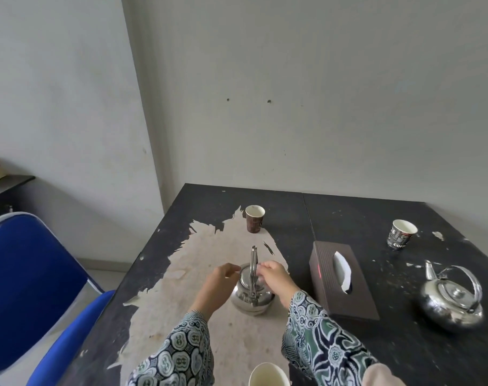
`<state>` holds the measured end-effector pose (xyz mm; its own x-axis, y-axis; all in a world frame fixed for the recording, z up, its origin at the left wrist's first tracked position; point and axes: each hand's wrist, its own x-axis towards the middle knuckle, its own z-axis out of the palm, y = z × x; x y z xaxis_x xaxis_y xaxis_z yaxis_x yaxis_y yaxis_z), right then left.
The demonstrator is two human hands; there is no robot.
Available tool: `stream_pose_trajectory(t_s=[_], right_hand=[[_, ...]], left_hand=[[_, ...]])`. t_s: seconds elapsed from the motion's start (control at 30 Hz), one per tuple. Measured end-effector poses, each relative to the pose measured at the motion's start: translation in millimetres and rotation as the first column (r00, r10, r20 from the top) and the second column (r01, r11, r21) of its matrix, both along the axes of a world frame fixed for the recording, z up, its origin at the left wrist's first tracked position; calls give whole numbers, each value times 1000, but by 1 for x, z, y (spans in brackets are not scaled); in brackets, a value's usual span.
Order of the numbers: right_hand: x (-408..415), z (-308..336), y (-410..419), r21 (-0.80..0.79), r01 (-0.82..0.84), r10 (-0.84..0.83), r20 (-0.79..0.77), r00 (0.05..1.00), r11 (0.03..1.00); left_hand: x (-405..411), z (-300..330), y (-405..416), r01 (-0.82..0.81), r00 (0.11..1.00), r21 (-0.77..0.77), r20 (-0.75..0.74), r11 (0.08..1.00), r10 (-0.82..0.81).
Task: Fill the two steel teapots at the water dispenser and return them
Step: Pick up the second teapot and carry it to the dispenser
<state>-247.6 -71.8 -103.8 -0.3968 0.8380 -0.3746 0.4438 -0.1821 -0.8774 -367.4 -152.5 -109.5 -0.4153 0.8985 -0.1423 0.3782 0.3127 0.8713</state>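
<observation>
A small steel teapot stands on the worn patch of the dark table, its thin handle upright. My left hand touches its left side at the rim, fingers curled. My right hand is on its right side, fingers pinched near the handle and lid. I cannot tell if either hand truly grips it. A second, larger steel teapot with lid on and handle tilted sits at the right, apart from both hands. No water dispenser is in view.
A brown tissue box lies between the teapots. Paper cups stand at the back, back right and front edge. A blue chair stands left of the table. A wall runs close behind.
</observation>
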Motion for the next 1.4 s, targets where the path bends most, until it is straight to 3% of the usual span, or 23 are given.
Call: stream_pose_trajectory(t_s=[0.27, 0.37, 0.53, 0.63, 0.77, 0.9, 1.4], right_hand=[[-25, -10, 7, -177, 142, -188, -282, 941, 974], [-25, 2, 6, -197, 123, -191, -373, 908, 973], [-13, 49, -15, -41, -45, 22, -436, 900, 998], [-2, 84, -37, 83, -104, 129, -428, 894, 991], [14, 130, -74, 218, -216, 286, -380, 880, 952], [26, 155, -101, 325, -353, 449, -296, 843, 877], [-31, 165, -223, 315, -756, 819, -195, 540, 574]], left_hand=[[-6, -18, 4, 6, 1000, 33, 11, 999, -6], [-10, -10, -1, 0, 1000, 58, -10, 998, 0], [-3, 34, -22, -144, 983, 343, -56, 928, 174], [3, 71, -45, -83, 967, 473, -174, 877, 185], [6, 111, -84, 110, 900, 428, -425, 897, 93], [10, 139, -122, 202, 851, 363, -525, 910, 20], [-27, 156, -310, 36, 924, 226, -378, 973, 54]])
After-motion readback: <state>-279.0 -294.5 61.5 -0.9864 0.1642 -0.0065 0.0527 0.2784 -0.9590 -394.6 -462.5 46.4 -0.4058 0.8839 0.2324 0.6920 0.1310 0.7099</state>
